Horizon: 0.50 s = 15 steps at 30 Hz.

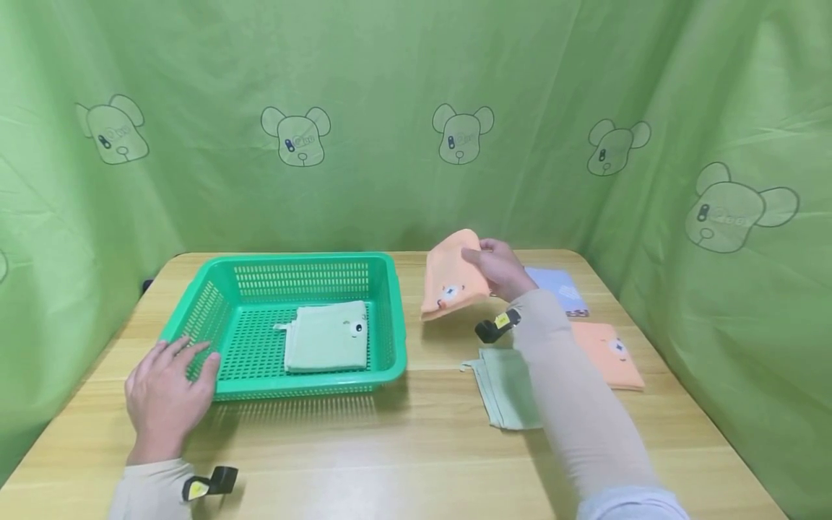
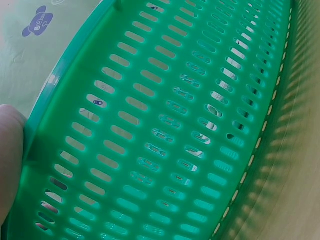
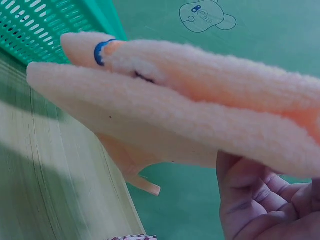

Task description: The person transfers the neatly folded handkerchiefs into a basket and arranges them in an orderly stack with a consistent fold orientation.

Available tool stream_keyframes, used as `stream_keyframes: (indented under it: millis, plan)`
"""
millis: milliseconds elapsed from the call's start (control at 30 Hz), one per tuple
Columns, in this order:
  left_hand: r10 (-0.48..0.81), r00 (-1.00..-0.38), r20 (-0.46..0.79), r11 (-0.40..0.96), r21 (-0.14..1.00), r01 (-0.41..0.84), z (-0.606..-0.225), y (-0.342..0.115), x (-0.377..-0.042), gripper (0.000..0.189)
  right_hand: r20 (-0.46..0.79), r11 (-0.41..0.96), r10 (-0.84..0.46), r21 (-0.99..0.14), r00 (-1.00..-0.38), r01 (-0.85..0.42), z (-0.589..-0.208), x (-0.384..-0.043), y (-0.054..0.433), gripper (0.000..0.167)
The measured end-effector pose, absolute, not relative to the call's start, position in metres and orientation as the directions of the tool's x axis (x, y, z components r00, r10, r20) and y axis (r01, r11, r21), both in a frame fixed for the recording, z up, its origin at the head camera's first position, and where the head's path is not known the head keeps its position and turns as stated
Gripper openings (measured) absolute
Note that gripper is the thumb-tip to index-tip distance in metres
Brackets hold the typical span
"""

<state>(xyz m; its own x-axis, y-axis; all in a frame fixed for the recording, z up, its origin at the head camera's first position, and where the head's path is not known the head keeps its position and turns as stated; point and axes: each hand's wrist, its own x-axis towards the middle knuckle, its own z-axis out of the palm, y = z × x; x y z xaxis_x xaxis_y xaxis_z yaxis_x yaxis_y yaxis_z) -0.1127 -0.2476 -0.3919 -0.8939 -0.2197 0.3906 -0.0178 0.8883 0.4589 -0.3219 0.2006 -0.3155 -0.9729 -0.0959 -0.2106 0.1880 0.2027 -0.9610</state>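
A folded orange towel (image 1: 453, 274) with a small embroidered face hangs above the table, its edge pinched by my right hand (image 1: 503, 269). In the right wrist view the towel (image 3: 165, 95) shows thick folded layers and a hanging loop, with curled fingers (image 3: 245, 190) beneath it. My left hand (image 1: 170, 386) rests on the near left rim of a green plastic basket (image 1: 390, 318), fingers spread over the edge. Inside the basket lies a folded pale green towel (image 1: 328, 337) with a small face. The left wrist view shows mostly the slotted basket wall (image 2: 145, 120).
To the right on the wooden table (image 1: 364, 462) lie another pale green towel (image 1: 510, 390), a second orange towel (image 1: 607, 354) and a lavender folded cloth (image 1: 557, 289), partly hidden by my right arm. A green curtain (image 1: 377, 202) with bear outlines surrounds the table.
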Motion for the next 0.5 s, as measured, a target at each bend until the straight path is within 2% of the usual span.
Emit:
stream_keyframes:
  millis: [500]
  plan:
    - [-0.225, -0.894, 0.389, 0.885, 0.464, -0.021, -0.3915, -0.2473, -0.1125, 0.044, -0.179, 0.081, -0.126, -0.982, -0.976, 0.17, -0.3072, -0.3204, 0.1904, 0.049]
